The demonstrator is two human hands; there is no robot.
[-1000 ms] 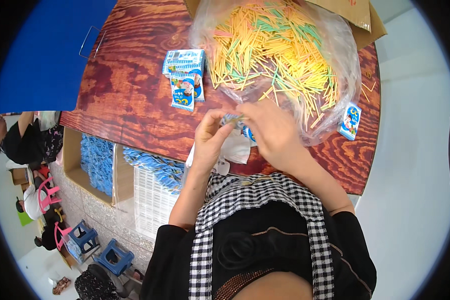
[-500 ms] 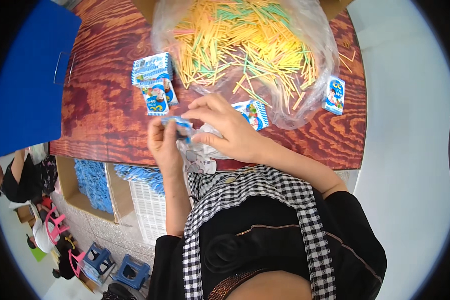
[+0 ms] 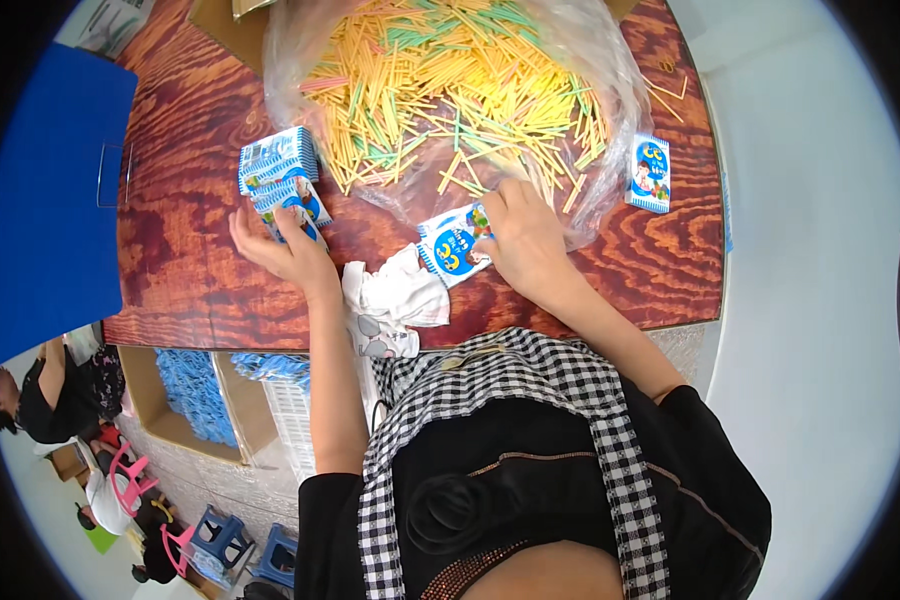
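My left hand (image 3: 288, 255) is at the small stack of blue-and-white snack packets (image 3: 277, 158), its thumb and fingers apart around the lowest packet. Part of that packet is hidden under the hand. With thumb and fingertips, my right hand (image 3: 527, 240) grips the right end of another blue-and-white packet (image 3: 450, 250) at the table's middle. Just below and left of it lies a crumpled white cloth (image 3: 400, 290) with a grey print. Beyond my hands, a clear plastic bag (image 3: 620, 110) is spread open, full of thin yellow, orange and green sticks (image 3: 450, 80).
A single packet (image 3: 650, 174) lies at the right of the wood-grain table (image 3: 185, 270), near a few loose sticks (image 3: 665, 100). A blue panel (image 3: 50, 200) stands at the left. Below are a carton of blue wrappers (image 3: 195, 395), stools (image 3: 220, 540) and other people (image 3: 55, 390).
My hands have parted. The left moved from the middle to the packet stack; the blue packet it held is no longer distinct. The right came down onto the middle packet. The view shifted slightly.
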